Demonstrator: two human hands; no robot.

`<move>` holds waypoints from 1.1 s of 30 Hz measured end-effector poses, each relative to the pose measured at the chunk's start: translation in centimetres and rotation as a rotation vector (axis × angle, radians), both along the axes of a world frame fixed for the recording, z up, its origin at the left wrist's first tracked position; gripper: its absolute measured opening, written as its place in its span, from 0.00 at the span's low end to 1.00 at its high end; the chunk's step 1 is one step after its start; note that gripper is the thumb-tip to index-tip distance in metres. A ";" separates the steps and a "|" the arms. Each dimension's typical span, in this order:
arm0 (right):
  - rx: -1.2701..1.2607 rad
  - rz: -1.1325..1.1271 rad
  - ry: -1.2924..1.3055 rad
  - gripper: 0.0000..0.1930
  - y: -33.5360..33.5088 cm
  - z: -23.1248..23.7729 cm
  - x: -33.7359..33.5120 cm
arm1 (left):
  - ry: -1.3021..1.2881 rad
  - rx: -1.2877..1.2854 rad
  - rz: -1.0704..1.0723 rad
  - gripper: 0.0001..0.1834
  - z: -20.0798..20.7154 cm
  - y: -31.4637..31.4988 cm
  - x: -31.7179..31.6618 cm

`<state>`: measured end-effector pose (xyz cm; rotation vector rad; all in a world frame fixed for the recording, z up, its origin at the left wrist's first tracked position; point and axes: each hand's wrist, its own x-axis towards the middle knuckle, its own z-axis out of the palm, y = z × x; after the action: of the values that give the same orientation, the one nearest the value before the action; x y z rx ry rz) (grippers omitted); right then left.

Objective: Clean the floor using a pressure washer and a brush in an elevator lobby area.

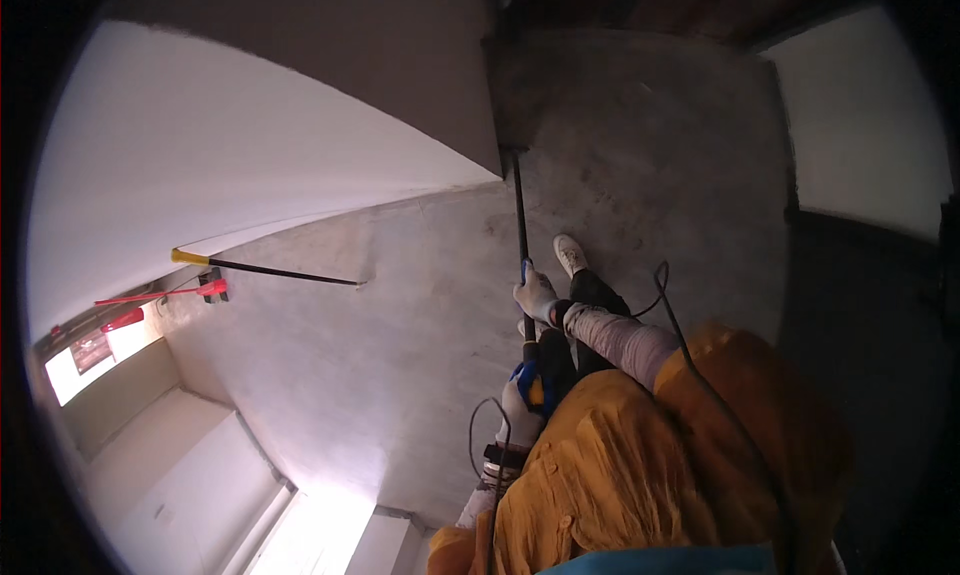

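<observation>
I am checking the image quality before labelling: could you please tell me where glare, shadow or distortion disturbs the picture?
Head view: glare burns out the bright opening at the bottom edge; head view: the black pole dims into shade at its far end; head view: the lower edge of the white wall bends, likely from the fisheye lens.

Single view, from a head-worn fisheye camera. It looks steeply down from above the wearer's orange garment (600, 465), which fills the near lower foreground. The right hand (536, 294) and left hand (517, 415) sit farther out, the floor (330, 375) beyond. Wall (230, 145) edges bow toward the dark rim.
</observation>
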<state>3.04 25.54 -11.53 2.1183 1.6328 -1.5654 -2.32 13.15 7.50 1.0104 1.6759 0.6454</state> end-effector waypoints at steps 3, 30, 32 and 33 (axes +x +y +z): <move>0.073 -0.005 0.112 0.27 5.7 1.2 -0.7 | -0.546 -0.210 0.466 0.03 -0.4 3.5 -0.4; -0.120 0.085 0.072 0.32 11.7 1.4 0.1 | -0.635 -0.166 0.552 0.08 -2.8 6.7 1.1; 0.103 0.431 -0.043 0.31 10.2 4.4 0.0 | -0.627 -0.180 0.516 0.08 -0.8 6.1 1.1; -0.048 0.108 0.088 0.34 9.0 2.4 0.2 | -0.617 -0.185 0.482 0.08 0.1 6.4 0.9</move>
<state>3.21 34.54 -9.14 1.9291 1.6862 -1.6690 -1.41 19.56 7.56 0.2180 1.3812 0.9774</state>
